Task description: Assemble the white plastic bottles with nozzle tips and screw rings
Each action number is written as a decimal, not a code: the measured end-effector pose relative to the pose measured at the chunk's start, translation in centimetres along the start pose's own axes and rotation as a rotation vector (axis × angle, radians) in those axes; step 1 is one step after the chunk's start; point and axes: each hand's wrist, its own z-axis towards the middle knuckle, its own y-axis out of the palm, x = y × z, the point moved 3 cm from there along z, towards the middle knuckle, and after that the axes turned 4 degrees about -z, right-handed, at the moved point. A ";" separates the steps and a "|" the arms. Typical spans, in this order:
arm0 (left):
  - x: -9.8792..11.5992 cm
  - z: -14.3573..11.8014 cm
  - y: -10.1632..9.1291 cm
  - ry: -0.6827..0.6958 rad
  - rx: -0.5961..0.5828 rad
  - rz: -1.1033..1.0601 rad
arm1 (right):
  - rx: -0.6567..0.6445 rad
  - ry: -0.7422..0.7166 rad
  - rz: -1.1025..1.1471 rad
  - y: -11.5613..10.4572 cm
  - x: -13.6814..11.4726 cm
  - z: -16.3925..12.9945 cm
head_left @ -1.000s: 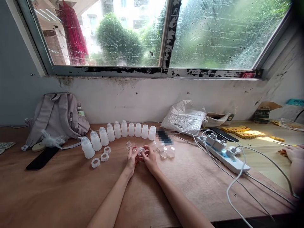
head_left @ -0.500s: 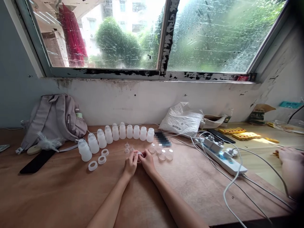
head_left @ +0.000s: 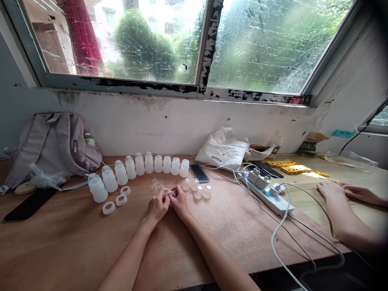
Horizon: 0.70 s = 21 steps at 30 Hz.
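Observation:
My left hand (head_left: 157, 207) and my right hand (head_left: 181, 202) meet over the table, fingers pinched together on a small white ring (head_left: 170, 193). The fingertips cover much of it, so whether anything sits inside the ring cannot be made out. Just beyond my left fingers lie several clear bottle nipples (head_left: 154, 186). Three white collar rings (head_left: 121, 199) rest flat to the left. Several clear round caps (head_left: 202, 193) are right of my right hand. Behind, several frosted baby bottles (head_left: 121, 173) stand upright in a curved row, those on the left with tops on.
A dark phone (head_left: 198, 173) lies behind the caps. On the right are a white power strip (head_left: 268, 196) with looping cables and a silver bag (head_left: 222, 149). Another person's hands (head_left: 333, 190) rest at far right, near yellow pieces (head_left: 287, 166). A grey backpack (head_left: 57, 145) stands left.
The view has swung right, so the things appear farther left. Both hands of the other person now show. My hands keep hold of the ring, with slightly shifted fingers.

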 end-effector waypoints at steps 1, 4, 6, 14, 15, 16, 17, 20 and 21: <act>-0.2 0.0 0.0 0.015 0.014 0.031 | -0.017 -0.005 0.015 0.0 -0.1 0.0; -0.8 0.3 -0.4 0.026 0.095 0.096 | -0.076 -0.032 0.058 0.0 -0.7 -0.3; -1.3 0.7 -1.0 0.007 0.154 0.109 | -0.130 -0.050 0.098 0.0 -1.0 -0.7; -3.4 2.3 -3.8 -0.190 0.378 -0.322 | -0.073 -0.137 -0.131 1.6 -2.1 2.8; -3.8 2.4 -4.1 -0.218 0.399 -0.388 | -0.068 -0.157 -0.217 2.0 -2.4 4.3; -4.2 2.5 -4.3 -0.240 0.415 -0.441 | -0.073 -0.156 -0.299 2.5 -2.8 5.9; -4.4 2.6 -4.5 -0.256 0.425 -0.480 | -0.095 -0.144 -0.377 3.1 -3.1 7.5; -4.9 2.7 -5.0 -0.276 0.436 -0.550 | -0.151 -0.102 -0.531 4.7 -3.9 11.5; -5.0 2.8 -5.1 -0.281 0.437 -0.569 | -0.159 -0.097 -0.547 5.1 -4.1 12.4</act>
